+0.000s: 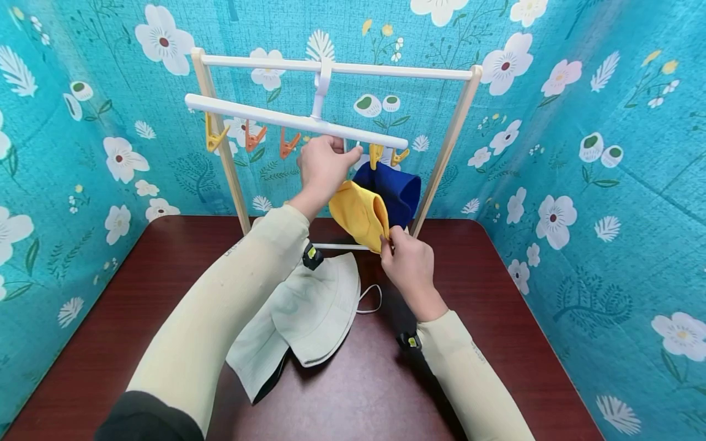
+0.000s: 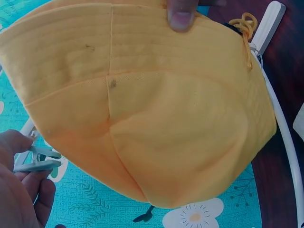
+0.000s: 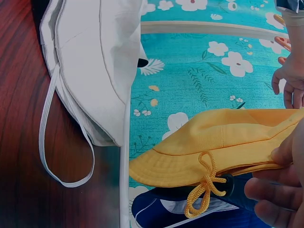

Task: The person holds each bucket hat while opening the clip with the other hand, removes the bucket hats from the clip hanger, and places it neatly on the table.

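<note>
My left hand [image 1: 324,166] is raised under the white hanger bar [image 1: 259,114] and pinches a pale clothespin clip [image 2: 42,164] between thumb and fingers. A yellow bucket hat [image 1: 357,211] hangs in my right hand [image 1: 410,262], its brim pinched between thumb and fingers. An orange cord bow [image 3: 206,183] shows at the brim in the right wrist view. The hat's crown is close beside the left hand and the clip. Behind it, a dark blue hat [image 1: 405,187] hangs from a yellow clip [image 1: 375,154] on the hanger.
The hanger hooks over the top rail [image 1: 386,71] of a rack with wooden posts [image 1: 449,141]. More yellow and orange clips [image 1: 254,137] hang on its left side. Pale bucket hats [image 1: 314,306] lie on the dark red table [image 1: 469,275], one with a white cord [image 1: 377,303].
</note>
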A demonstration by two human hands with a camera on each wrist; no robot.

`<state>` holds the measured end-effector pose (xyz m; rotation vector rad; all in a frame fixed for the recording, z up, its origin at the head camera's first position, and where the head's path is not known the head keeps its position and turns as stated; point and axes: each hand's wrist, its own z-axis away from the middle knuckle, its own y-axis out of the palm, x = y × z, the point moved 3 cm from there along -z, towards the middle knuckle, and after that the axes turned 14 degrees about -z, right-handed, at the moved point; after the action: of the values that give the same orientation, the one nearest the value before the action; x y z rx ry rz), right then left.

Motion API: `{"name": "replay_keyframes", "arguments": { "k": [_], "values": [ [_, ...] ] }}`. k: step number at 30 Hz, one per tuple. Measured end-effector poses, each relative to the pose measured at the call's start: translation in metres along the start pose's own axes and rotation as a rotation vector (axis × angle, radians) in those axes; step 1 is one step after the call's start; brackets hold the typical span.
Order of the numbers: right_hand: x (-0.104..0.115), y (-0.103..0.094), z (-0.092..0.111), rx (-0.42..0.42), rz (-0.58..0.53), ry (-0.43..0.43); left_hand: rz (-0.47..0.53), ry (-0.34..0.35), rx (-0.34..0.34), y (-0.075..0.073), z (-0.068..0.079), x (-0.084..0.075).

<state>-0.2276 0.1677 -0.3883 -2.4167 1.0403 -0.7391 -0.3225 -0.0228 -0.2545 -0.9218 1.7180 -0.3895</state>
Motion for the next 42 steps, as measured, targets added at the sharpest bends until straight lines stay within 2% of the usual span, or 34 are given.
{"name": "replay_keyframes", "arguments": {
  "k": [7,17,26,33,42],
  "values": [
    [-0.001,-0.002,0.004,0.001,-0.011,0.001,-0.008,0.048,-0.033,0.004,0.002,0.003],
    [0.000,-0.003,0.006,0.000,-0.039,0.004,-0.030,0.068,-0.068,0.004,0.002,0.004],
    [0.001,-0.004,0.007,-0.003,-0.041,0.005,-0.136,0.078,-0.107,0.005,0.001,0.007],
    [0.001,-0.004,0.007,-0.014,-0.036,-0.005,-0.133,0.067,-0.112,0.005,-0.001,0.012],
    [0.002,-0.006,0.007,-0.011,-0.042,-0.005,-0.070,0.057,-0.058,0.004,0.001,0.015]
  ]
}}
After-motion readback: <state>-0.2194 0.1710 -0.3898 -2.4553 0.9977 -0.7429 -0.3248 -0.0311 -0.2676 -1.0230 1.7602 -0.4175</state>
